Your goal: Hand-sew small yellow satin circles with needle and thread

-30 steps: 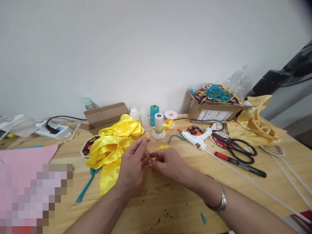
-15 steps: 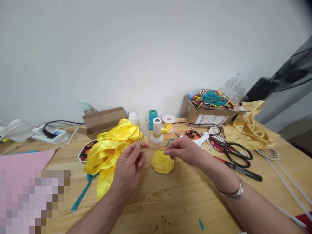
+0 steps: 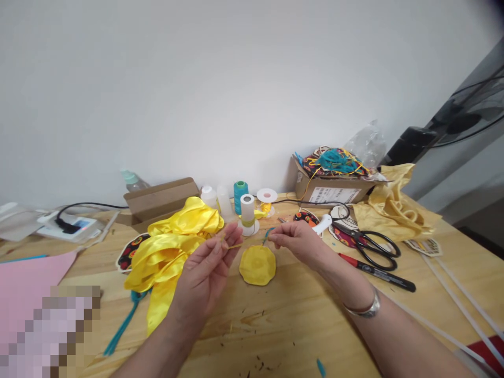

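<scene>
My left hand [image 3: 207,268] is raised over the wooden table [image 3: 275,325] with its fingertips pinching the end of a thin yellow thread [image 3: 235,245]. My right hand [image 3: 299,242] pinches the other end near a teal strand, so the thread stretches between the two hands. Below the thread lies a round yellow satin disc [image 3: 258,265], flat on the table. A heap of yellow satin ribbon [image 3: 173,247] lies just left of my left hand.
Thread spools [image 3: 247,212] stand behind the disc. A white glue gun [image 3: 323,224], black scissors [image 3: 370,244], a red-capped marker [image 3: 376,272] and glue sticks [image 3: 460,310] lie to the right. Cardboard boxes [image 3: 334,189] and gold cloth [image 3: 394,210] sit at the back, pink paper [image 3: 31,273] at left.
My hands have drawn apart, pulling the thread out between them, and the yellow disc they covered now lies in plain sight. The view has shifted slightly.
</scene>
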Available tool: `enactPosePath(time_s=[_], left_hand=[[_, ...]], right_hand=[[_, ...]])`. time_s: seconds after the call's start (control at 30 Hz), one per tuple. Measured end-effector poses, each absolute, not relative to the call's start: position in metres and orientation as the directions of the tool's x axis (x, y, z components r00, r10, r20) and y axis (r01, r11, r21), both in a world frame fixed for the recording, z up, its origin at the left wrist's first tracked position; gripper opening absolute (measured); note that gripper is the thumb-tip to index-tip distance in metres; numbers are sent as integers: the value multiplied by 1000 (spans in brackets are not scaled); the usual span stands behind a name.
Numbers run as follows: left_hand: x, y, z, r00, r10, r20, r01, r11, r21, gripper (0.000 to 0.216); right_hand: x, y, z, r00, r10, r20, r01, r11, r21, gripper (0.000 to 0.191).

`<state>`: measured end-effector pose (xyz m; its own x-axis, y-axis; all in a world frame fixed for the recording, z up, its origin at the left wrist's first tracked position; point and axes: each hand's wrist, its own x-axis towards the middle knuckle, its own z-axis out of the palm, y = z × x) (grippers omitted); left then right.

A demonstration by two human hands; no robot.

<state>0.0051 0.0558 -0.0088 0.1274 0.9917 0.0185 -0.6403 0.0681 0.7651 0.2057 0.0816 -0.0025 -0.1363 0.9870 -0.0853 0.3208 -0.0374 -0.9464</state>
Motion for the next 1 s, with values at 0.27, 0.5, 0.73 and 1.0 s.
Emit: enactPosePath(time_s=[0.27,0.5,0.73,1.0], left_hand=[[3,53,0,214,977,-15,-535,130,835,15],[14,49,-6,250,934,-254,-121,291,949,20],[13,52,-11,383,899,-215,197,147,969,17],[12,49,-12,308,922,-233,222,169,960,19]], right_hand=[[205,74,-5,-299,953,45,459,185,-869,17],[199,62,-3,-491,831,260,626,545,-559,14],[192,56,-4,-632,683,365,626,728,-279,17],[194,58,-4,-607,733,308,669,680,-299,10]])
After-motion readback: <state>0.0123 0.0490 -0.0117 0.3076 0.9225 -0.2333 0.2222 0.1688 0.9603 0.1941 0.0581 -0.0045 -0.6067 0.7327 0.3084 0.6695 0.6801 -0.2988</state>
